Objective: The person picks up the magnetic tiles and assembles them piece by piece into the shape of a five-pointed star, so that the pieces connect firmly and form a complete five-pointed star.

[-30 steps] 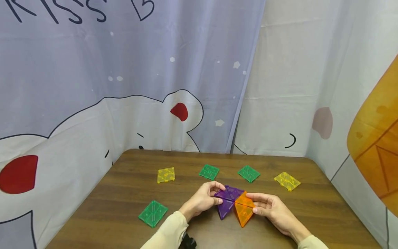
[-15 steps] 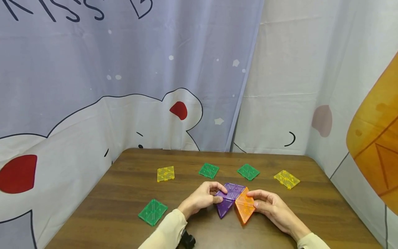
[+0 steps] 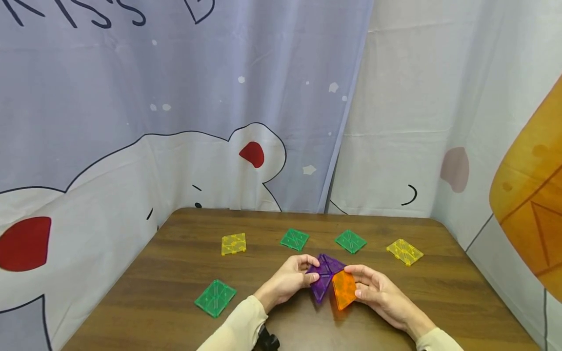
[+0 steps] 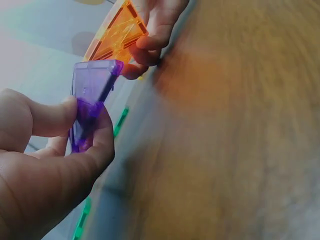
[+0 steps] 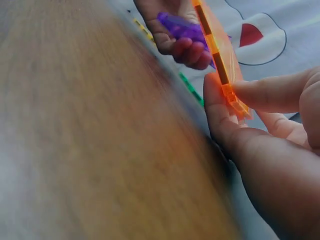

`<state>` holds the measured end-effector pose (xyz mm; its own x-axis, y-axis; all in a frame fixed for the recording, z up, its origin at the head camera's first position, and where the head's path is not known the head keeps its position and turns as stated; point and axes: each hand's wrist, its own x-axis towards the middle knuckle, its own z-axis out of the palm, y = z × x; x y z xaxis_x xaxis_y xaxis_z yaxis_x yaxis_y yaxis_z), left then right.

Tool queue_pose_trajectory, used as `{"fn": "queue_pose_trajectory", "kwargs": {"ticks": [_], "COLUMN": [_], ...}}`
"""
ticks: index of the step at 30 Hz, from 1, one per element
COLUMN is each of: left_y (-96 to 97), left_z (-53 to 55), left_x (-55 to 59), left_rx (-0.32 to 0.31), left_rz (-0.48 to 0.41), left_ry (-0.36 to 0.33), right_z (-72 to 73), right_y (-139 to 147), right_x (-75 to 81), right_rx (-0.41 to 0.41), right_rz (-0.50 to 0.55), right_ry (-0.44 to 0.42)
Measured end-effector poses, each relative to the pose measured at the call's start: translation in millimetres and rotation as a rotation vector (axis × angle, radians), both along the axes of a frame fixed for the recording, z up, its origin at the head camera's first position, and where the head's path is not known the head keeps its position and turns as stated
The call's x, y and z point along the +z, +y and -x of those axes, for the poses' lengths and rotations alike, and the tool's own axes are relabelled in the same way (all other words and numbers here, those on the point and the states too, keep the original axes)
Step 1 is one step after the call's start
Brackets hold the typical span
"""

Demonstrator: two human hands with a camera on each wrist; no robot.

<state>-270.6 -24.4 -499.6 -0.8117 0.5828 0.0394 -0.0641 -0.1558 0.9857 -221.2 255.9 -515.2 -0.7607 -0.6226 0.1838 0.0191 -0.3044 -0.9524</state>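
Observation:
My left hand (image 3: 285, 280) pinches joined purple triangular magnetic tiles (image 3: 322, 282) between thumb and fingers, a little above the table. With thumb and fingertips, my right hand (image 3: 384, 295) pinches orange triangular magnetic tiles (image 3: 344, 290) by their right edge. The purple and orange pieces are side by side, tilted, and very close at their upper corners; whether they touch there is unclear. In the left wrist view the purple tiles (image 4: 92, 82) appear nearly edge-on below the orange tile (image 4: 120, 35). The right wrist view shows the orange tiles (image 5: 225, 75) edge-on, folded near the thumb.
Along the back of the wooden table (image 3: 145, 292) lie yellow square tiles (image 3: 233, 243) (image 3: 405, 251) and green square tiles (image 3: 294, 239) (image 3: 350, 241). Another green tile (image 3: 215, 298) lies left of my left forearm. A printed curtain (image 3: 197, 97) hangs behind the table.
Both hands have tilted their tiles. The purple pieces have turned steeper, and the orange ones have lifted and swung, now showing mainly one face. The square tiles stay where they were.

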Motion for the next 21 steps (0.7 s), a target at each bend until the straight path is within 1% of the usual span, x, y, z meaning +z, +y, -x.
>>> {"fn": "queue_pose_trajectory", "kwargs": {"ticks": [4,8,10,12,14,17,18,20,21], "left_y": [3.3,4.4,4.9,5.7,6.4,7.1,7.3,7.6,7.5], "left_z": [-4.7,-9.8,-12.1,-13.6,-15.2,-15.5,-15.0,-14.0,-13.6], "left_x": [-1.4,3.0,5.6,6.9,7.8,8.9,9.1,9.8,10.0], "left_rx": [-0.044,-0.097,-0.114,-0.096,-0.062,0.008,0.025,0.057,0.069], "left_rz": [0.041,0.109,0.156,0.245,0.365,0.584,0.641,0.725,0.749], "left_ry": [0.032,0.084,0.128,0.206,0.307,0.506,0.564,0.663,0.702], "right_z": [-0.3,-0.6,-1.2,-1.7,-2.4,-2.9,-3.4,-3.8,-4.1], "right_y": [-1,-3,-5,-7,-10,-13,-14,-15,-15], "right_x": [0.9,1.0,0.9,-0.1,-1.6,-3.5,-3.5,-2.7,-2.0], "right_rx": [0.053,0.092,0.095,0.059,0.001,-0.121,-0.158,-0.214,-0.243], "right_rz": [0.032,0.072,0.071,0.019,-0.068,-0.259,-0.315,-0.412,-0.463], "right_ry": [0.005,0.016,0.037,0.093,0.163,0.285,0.318,0.384,0.419]}}
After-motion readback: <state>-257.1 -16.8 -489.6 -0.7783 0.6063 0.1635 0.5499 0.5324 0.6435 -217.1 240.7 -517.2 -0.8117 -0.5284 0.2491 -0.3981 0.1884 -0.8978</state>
